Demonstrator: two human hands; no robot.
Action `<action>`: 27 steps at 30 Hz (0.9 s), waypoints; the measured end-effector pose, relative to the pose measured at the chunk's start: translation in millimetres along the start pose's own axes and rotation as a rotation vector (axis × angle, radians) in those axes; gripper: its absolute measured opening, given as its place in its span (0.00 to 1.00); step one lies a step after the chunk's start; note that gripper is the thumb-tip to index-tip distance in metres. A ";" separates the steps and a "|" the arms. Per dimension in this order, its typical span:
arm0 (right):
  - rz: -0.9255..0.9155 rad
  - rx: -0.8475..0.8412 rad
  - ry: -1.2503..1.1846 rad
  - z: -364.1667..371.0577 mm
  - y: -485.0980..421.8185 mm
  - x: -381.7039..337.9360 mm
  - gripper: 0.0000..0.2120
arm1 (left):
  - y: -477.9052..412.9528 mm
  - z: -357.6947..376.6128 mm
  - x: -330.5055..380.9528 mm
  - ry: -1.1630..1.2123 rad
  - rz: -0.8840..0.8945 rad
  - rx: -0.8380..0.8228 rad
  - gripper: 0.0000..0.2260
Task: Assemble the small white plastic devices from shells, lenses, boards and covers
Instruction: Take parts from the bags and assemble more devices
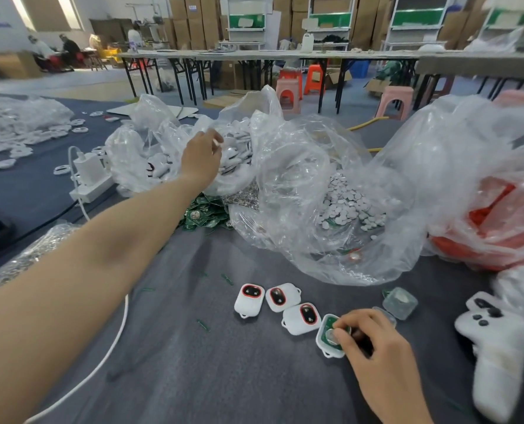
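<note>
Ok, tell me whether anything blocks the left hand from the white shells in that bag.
Nothing visible does. The left hand is in the open mouth of the clear bag, fingertips at the white shells; loose plastic folds lie beside it, not across.

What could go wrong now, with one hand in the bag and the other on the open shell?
1. The left hand reaches far into the bag while the right hand alone holds the board in the shell; the board may end up seated crooked.
2. The forearm passes above the cable and could snag it on the way back.
</note>
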State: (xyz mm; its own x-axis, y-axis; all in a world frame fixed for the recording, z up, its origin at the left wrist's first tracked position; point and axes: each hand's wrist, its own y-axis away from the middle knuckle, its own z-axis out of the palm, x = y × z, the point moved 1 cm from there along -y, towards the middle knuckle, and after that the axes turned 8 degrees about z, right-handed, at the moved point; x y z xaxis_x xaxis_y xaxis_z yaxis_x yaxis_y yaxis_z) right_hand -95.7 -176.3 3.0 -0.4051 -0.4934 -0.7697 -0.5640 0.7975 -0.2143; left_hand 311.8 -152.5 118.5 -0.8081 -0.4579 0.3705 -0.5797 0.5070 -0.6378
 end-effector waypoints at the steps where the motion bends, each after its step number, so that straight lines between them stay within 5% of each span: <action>1: 0.002 -0.003 -0.005 -0.2 -0.3 0.5 0.14 | 4.6 -4.0 9.2 0.087 -0.042 0.055 0.07; 9: -0.011 0.069 -0.209 -6.0 5.9 -14.9 0.04 | 138.9 -39.8 98.2 1.298 -0.437 0.085 0.11; 15: 0.065 0.073 -0.532 -16.8 28.6 -26.7 0.10 | 267.2 -33.1 162.3 1.341 -0.465 -0.205 0.11; 18: 0.123 -0.024 -0.668 -23.4 27.9 -25.3 0.07 | 275.6 -37.1 169.5 1.316 -0.403 -0.331 0.10; 27: 0.303 -0.229 -1.033 -30.5 23.2 -24.9 0.07 | 277.0 -35.6 165.4 1.680 -0.675 -0.512 0.10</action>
State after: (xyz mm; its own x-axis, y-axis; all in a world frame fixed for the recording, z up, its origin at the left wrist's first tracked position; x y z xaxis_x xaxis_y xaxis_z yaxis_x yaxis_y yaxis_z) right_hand -120.7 -156.1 35.5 0.1876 0.3258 -0.9266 -0.7064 0.7002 0.1032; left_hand 13.8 -61.8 27.2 0.4756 0.2893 0.8307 -0.5168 0.8561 -0.0022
